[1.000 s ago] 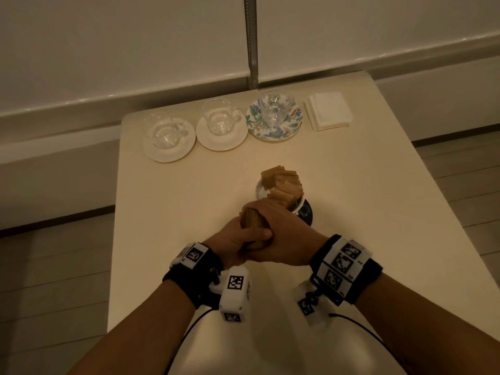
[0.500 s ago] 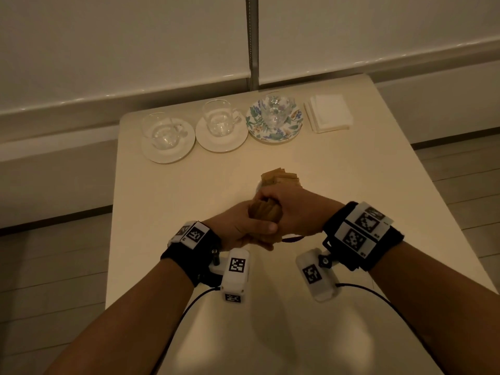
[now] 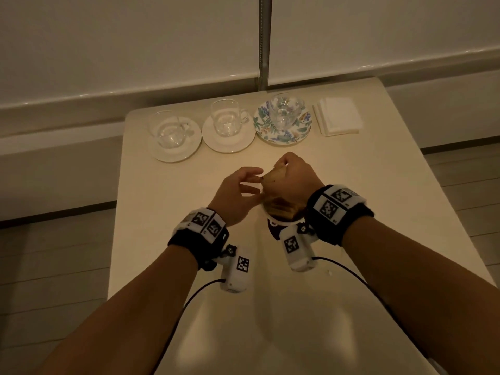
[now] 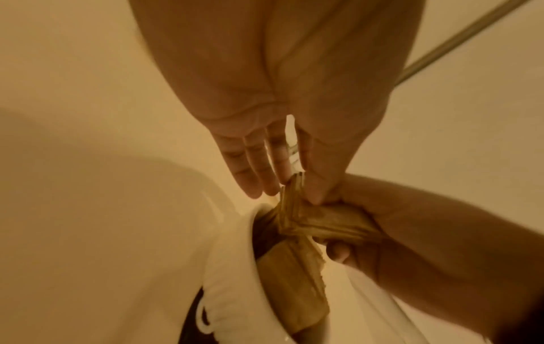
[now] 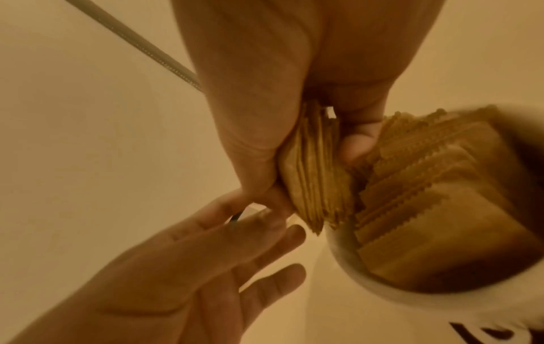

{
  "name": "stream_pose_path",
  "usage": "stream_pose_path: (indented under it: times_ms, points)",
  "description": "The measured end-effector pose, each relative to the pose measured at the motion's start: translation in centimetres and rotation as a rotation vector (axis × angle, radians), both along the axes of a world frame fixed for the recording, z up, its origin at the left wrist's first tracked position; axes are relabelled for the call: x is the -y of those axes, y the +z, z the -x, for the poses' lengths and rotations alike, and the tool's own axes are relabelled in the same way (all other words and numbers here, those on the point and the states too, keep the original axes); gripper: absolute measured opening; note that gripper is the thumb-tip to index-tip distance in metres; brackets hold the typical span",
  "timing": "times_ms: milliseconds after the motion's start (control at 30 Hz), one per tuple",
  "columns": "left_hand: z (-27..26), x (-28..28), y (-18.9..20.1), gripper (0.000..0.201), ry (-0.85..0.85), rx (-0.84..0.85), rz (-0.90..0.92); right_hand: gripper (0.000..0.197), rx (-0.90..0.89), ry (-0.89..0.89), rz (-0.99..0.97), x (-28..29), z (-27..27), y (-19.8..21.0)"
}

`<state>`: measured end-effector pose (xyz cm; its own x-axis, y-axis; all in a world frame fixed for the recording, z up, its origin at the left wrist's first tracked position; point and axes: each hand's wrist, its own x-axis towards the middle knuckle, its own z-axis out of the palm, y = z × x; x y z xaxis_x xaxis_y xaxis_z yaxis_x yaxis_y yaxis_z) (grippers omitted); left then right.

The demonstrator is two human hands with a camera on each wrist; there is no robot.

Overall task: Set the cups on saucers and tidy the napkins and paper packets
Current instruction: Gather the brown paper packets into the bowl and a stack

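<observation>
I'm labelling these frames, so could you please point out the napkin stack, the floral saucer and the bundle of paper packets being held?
napkin stack (image 3: 338, 119): head view, middle of the top napkin.
floral saucer (image 3: 266, 125): head view, left part of its patterned rim.
bundle of paper packets (image 5: 316, 177): right wrist view, stacked edges below the right hand's grip.

No legible text; the black print on the white mug (image 5: 441, 309) is unreadable.

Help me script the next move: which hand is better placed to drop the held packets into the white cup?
Right. The right hand already grips the bundle of packets just beside the white cup, which holds more packets. The left hand has relaxed fingers and only touches the bundle's edge.
</observation>
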<state>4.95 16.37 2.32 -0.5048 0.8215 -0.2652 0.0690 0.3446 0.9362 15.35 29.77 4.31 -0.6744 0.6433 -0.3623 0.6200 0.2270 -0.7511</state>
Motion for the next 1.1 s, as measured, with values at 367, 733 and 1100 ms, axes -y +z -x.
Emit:
stream_pose_path:
  times_ms: [367,733,1100]
  points:
    - [-1.3,-1.3,-1.1,0.067,-0.213,-0.424,0.293,0.044,0.325,0.092,-0.069,0.2,1.0,-0.2]
    - [-0.7,-2.8,0.3,0.035,-0.315,-0.453,0.379,0.028,0.331,0.200,0.016,-1.7,1.0,1.9]
    - [-0.2,-3.4,1.5,0.050,-0.358,-0.499,0.384,0.036,0.301,0.159,-0.187,-1.1,0.9,1.0]
